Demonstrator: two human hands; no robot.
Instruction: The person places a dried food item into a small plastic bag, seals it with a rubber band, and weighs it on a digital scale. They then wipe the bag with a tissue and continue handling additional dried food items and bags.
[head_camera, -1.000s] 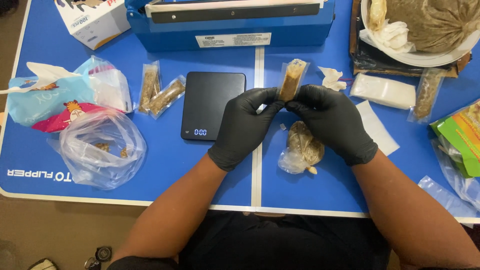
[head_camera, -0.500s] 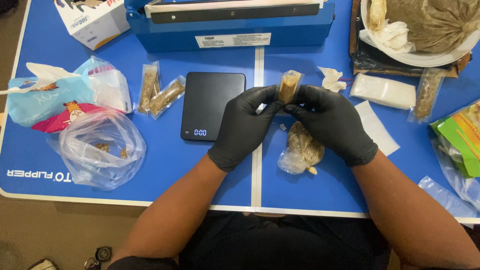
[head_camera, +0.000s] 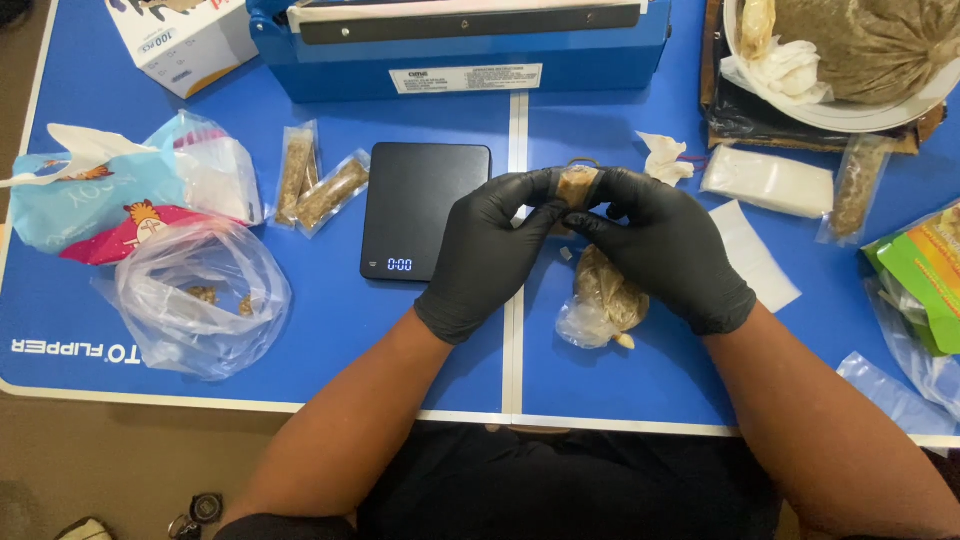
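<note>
Head view, looking down at the blue bench (head_camera: 300, 330). Your left hand (head_camera: 490, 250) and right hand (head_camera: 665, 245), both in black gloves, meet above the bench's centre seam, just right of the black scale (head_camera: 425, 205). Between their fingertips you hold a small clear pouch (head_camera: 577, 185) of brown material; only its top shows, the rest being hidden by your fingers. Both hands are closed narrowly on the pouch, left thumb and forefinger on its left edge, right fingers curled over its right edge. The pouch is held clear of the bench and beside the scale, not on its platform.

Directly below your hands, a loose clear bag (head_camera: 605, 300) of the same brown material lies on the bench, partly covered by your right palm. Left of the scale lie two filled pouches (head_camera: 315, 180), side by side and slightly splayed. Farther left are a crumpled plastic bag (head_camera: 200, 300) holding a few scraps and a printed blue and pink packet (head_camera: 100, 205). At the far edge stands a blue heat sealer (head_camera: 460, 45), with a white carton (head_camera: 180, 40) at its left. To the right are a wad of tissue (head_camera: 662, 158), a stack of empty pouches (head_camera: 768, 180), another filled pouch (head_camera: 850, 190), a white bowl (head_camera: 850, 115) holding a large bag of brown material, and a green box (head_camera: 925, 270).
</note>
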